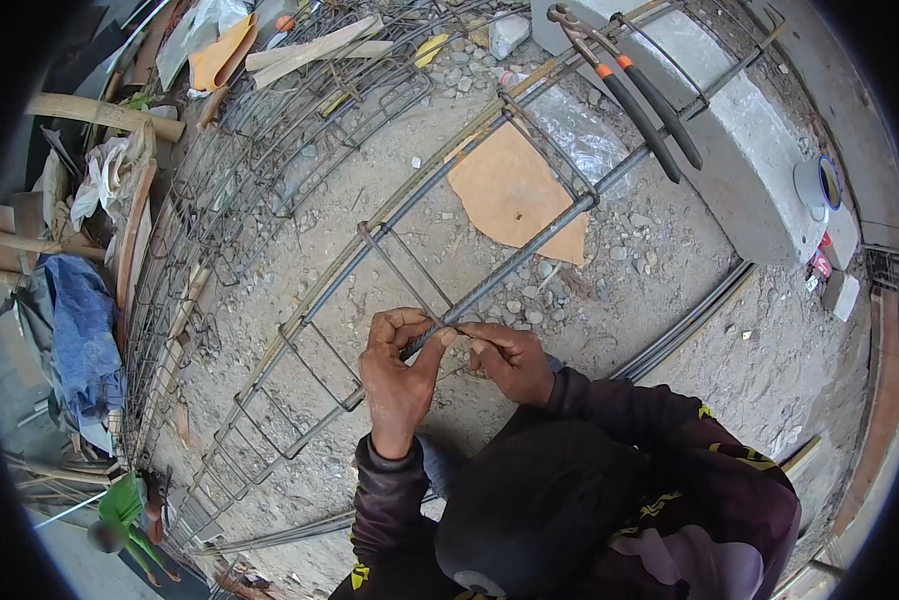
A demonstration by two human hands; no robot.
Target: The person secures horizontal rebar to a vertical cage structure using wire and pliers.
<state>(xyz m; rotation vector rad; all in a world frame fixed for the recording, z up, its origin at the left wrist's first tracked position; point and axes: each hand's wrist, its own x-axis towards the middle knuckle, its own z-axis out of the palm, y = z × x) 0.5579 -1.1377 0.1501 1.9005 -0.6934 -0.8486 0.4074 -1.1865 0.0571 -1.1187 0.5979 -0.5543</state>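
Steel bars form a long rebar cage, running beneath the left grip and stretching away on both sides of it. That grip is closed around the near bar; the right grip, just beside it, has fingertips drawn close at the bar, but whether they clamp anything is too small to tell. The cage looks heavy and stiff, probably rough rather than slippery, and unlikely to break. Bare bar between the cross-ties seems the best hold, beyond the left grip, away from the joints.
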